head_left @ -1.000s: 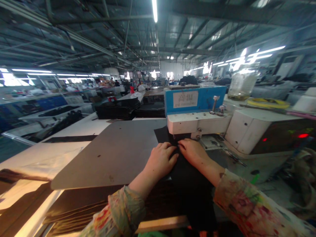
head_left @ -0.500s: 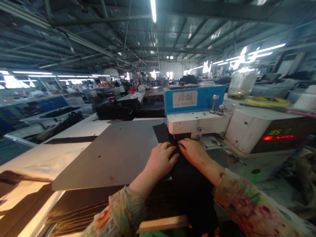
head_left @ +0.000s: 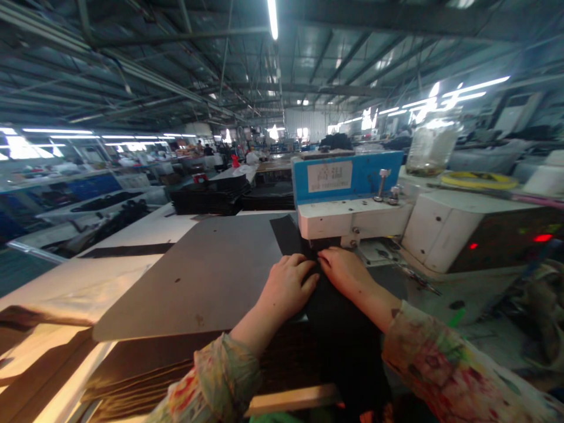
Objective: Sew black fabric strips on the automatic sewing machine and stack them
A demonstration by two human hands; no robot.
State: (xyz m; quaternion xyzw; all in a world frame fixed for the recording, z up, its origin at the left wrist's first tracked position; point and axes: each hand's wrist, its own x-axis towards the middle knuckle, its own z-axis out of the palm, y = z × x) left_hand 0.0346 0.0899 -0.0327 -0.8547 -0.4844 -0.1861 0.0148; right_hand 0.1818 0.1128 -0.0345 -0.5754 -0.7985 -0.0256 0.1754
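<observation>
A black fabric piece [head_left: 343, 329] runs from the lap up under the head of a blue and white sewing machine [head_left: 348, 182]. Its narrow far end [head_left: 285, 234] lies on the grey metal plate [head_left: 189, 276]. My left hand [head_left: 291, 285] grips the fabric just left of the machine's needle area, fingers bent and thumb close to them. Close beside it, my right hand [head_left: 341, 270] pinches the same fabric, its fingertips near the needle area. The needle itself is hidden.
Stacked black pieces [head_left: 211, 197] lie beyond the plate. A control box [head_left: 480, 229] with red lights, a clear jar [head_left: 434, 147] and a yellow ring [head_left: 479, 180] are at the right. Small metal nippers [head_left: 418, 277] rest on the machine bed. Brown layered sheets [head_left: 141, 370] sit below the plate.
The fabric's far end has shifted slightly left and away along the plate. The control box display shows fewer lit marks. Both hands have stayed in nearly the same place.
</observation>
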